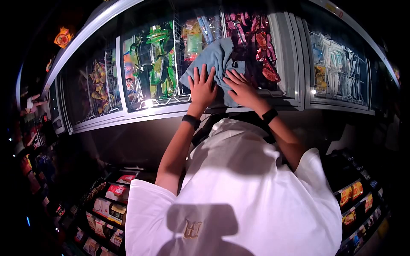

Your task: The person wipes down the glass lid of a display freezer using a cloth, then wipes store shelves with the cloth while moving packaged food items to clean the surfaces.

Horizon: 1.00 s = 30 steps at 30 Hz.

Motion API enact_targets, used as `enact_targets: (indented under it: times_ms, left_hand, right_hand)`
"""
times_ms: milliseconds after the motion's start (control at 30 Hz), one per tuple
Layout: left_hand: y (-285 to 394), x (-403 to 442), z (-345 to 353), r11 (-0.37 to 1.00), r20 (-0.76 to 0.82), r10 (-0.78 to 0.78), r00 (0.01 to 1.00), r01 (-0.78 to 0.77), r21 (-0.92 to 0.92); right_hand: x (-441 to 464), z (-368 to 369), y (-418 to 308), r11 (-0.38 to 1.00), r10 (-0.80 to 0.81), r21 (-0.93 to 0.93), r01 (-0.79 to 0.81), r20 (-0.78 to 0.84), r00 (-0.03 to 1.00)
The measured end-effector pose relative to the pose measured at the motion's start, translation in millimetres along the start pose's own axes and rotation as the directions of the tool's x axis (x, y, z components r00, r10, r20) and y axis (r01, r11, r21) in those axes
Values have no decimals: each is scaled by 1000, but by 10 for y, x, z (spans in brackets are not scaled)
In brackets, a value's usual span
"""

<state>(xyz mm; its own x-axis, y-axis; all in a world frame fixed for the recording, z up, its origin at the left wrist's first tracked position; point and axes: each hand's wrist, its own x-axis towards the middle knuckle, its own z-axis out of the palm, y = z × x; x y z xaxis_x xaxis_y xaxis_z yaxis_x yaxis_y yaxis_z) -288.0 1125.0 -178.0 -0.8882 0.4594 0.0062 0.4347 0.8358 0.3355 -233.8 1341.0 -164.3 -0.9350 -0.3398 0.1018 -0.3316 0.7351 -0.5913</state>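
A crumpled blue-grey cloth lies on the glass top of a chest freezer. My left hand rests flat on the cloth's left part, fingers spread. On its right part lies my right hand, its fingers stretched out and angled to the left. Neither hand grips the cloth; both press on it from above. Beneath the glass, green-wrapped packs show to the left of the cloth, and dark red and pink packs to its right.
White wire baskets divide the goods under the glass. A second glass section with pale packs is at the right. Shelves with boxed goods stand behind me at lower left, and yellow packs at lower right.
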Motion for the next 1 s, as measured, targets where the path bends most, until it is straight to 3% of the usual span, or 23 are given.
enact_targets:
  times_ms: [133,167,233,367,433,567,733,867,900,1000]
  left_hand:
    - [-79,-532,-150,1000,71,11,997,-12,18]
    - [-126,-567,-157,999,85,21,996,-24,34]
    - [-174,-464,-165,999,81,32,996,-34,15]
    - [-314,71,-19,992,-47,127,991,-127,-1]
    - [-346,301,73,996,-76,88,993,-88,9]
    - [-208,420,98,997,-24,-62,998,61,-39]
    - [-132,-63,12,997,-13,-31,999,30,-70]
    - [-200,-368,51,998,51,-51,997,49,33]
    - [-219,-335,29,998,26,-17,1000,15,56]
    - [-373,-37,62,999,5,12,1000,-12,38]
  right_hand:
    - [-361,-228,65,983,70,164,-79,63,996]
    - [-399,-257,149,964,177,183,-191,90,980]
    - [-326,-324,279,947,250,189,-259,66,966]
    - [134,-237,459,938,344,31,-344,-2,939]
    - [385,-121,475,925,379,-5,-380,-39,924]
    - [594,22,310,961,276,-21,-275,35,961]
    - [265,-41,92,988,147,36,-151,96,984]
    - [58,-79,221,952,241,172,-254,93,966]
    - [36,-78,292,955,221,198,-223,31,975]
    - [220,-182,409,953,273,144,-268,-15,962]
